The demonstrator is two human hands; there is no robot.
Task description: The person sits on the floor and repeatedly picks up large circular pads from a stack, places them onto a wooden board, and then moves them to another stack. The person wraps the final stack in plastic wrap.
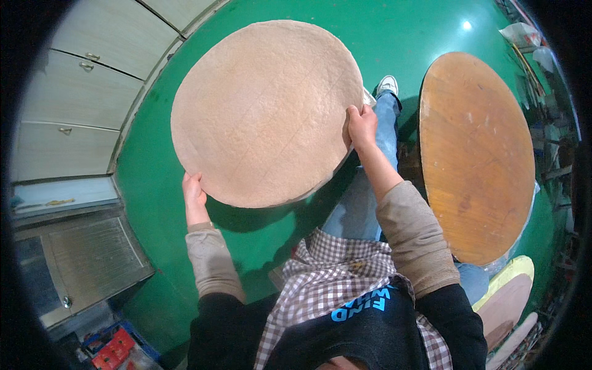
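A large round beige disc [265, 117], with a slightly rough, dimpled face and faint diagonal lines, is held up over the green floor. At its lower left edge my left hand [195, 190] is closed on the rim, with the fingers partly hidden. My right hand [362, 126] grips the right edge, thumb on the upper face and the other fingers partly out of sight. The disc's underside does not show. To the right, apart from my hands, a brown wooden round board [478, 157] stands tilted.
Pale cabinets [92, 98] with small handles line the left side. A red item in a blue crate [117, 348] sits at the lower left. More round discs [509, 296], one yellow-edged, lean at the lower right. Cluttered goods and a plastic bag [521, 35] line the far right.
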